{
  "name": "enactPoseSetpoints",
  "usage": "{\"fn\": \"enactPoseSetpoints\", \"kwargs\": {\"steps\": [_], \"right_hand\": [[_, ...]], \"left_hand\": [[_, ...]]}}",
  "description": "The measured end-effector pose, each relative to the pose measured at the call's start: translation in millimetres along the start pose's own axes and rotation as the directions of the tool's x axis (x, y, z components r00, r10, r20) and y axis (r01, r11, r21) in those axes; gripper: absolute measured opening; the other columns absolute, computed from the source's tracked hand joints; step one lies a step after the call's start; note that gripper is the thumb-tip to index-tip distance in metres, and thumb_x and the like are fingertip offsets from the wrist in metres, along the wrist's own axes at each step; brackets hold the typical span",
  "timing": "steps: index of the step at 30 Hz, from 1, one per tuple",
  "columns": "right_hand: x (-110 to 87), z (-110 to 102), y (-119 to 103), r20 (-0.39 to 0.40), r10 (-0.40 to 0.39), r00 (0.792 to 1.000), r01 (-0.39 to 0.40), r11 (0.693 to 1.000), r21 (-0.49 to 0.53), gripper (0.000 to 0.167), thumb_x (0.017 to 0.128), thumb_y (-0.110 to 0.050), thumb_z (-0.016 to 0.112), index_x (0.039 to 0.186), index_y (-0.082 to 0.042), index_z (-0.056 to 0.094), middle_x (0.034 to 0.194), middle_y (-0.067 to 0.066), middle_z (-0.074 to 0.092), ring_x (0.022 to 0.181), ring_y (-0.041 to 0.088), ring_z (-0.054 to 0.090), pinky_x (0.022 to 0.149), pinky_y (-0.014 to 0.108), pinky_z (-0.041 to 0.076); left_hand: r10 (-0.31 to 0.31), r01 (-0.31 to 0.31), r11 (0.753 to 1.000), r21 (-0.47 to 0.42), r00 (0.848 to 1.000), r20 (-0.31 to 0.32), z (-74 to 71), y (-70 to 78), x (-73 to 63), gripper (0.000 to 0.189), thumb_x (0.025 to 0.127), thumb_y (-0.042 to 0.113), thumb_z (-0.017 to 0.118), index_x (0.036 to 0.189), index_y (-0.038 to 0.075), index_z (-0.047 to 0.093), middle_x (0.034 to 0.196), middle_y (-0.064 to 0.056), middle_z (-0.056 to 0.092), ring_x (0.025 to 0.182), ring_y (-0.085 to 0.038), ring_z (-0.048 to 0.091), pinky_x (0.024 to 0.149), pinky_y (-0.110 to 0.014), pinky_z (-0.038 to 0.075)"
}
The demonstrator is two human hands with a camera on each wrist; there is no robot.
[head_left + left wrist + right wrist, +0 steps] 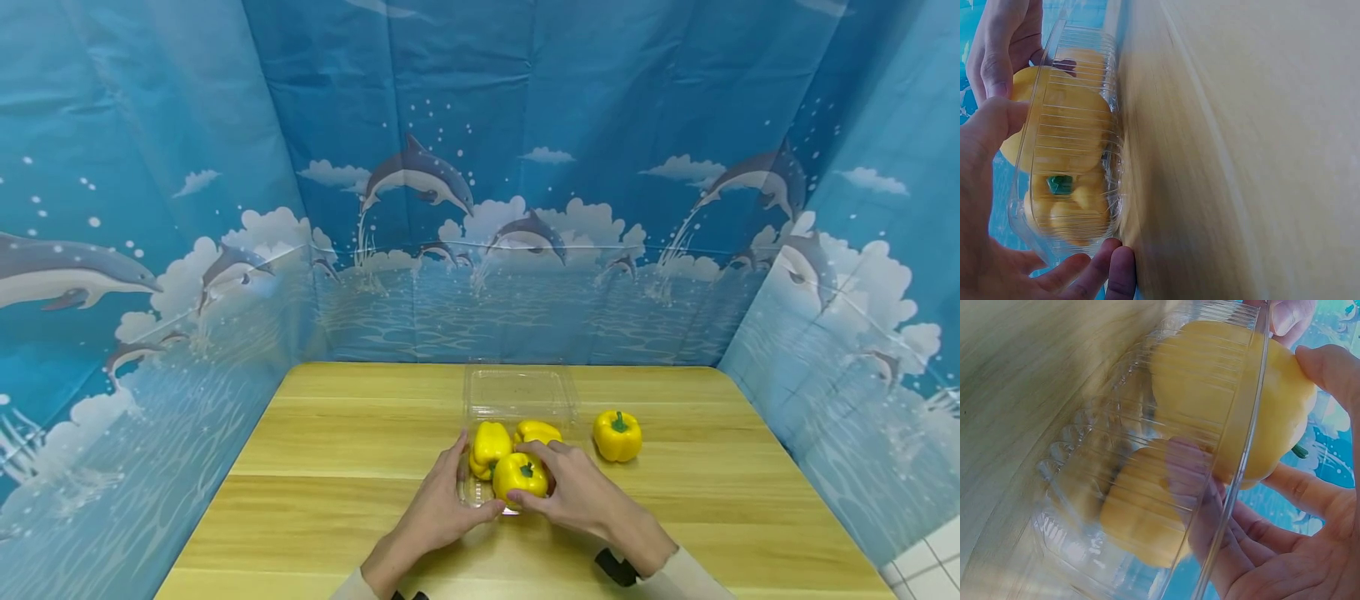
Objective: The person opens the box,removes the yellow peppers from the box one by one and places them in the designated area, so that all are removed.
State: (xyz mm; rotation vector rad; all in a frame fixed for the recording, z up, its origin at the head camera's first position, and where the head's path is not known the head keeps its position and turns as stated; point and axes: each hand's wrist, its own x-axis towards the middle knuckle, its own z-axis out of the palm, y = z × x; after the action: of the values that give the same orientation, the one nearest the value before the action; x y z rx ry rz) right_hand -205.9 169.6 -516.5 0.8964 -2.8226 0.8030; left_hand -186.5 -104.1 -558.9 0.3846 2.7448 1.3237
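Note:
A clear plastic clamshell container lies open on the table with yellow bell peppers in it. My right hand grips the front bell pepper, its thumb at the near side and fingers round the far right. In the right wrist view, this bell pepper rises above the container's rim. My left hand holds the container's front left corner, fingers along the left wall and thumb near the front pepper. Behind are a left bell pepper and a back bell pepper, the latter partly hidden by my right hand.
One more yellow bell pepper stands on the wooden table, right of the container. The container's lid is folded back toward the rear edge. A blue dolphin-print curtain borders the table at the back and both sides.

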Motion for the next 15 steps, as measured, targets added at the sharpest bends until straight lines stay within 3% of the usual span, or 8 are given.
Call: {"fn": "enactPoseSetpoints", "kwargs": {"steps": [15], "right_hand": [[0.4,-0.1,-0.9,-0.013,0.003,1.000,-0.003,1.000,-0.003,0.074,0.102,-0.064,0.085,0.151,-0.010,0.073,0.131,0.014,0.083,0.102,0.014,0.077,0.081,0.026,0.065]], "left_hand": [[-0.002,0.002,1.000,-0.004,1.000,0.002,0.1,-1.1,1.1,0.133,0.091,0.071,0.090,0.188,0.014,0.019,0.180,-0.018,0.049,0.134,-0.025,0.066,0.118,-0.062,0.059]]}}
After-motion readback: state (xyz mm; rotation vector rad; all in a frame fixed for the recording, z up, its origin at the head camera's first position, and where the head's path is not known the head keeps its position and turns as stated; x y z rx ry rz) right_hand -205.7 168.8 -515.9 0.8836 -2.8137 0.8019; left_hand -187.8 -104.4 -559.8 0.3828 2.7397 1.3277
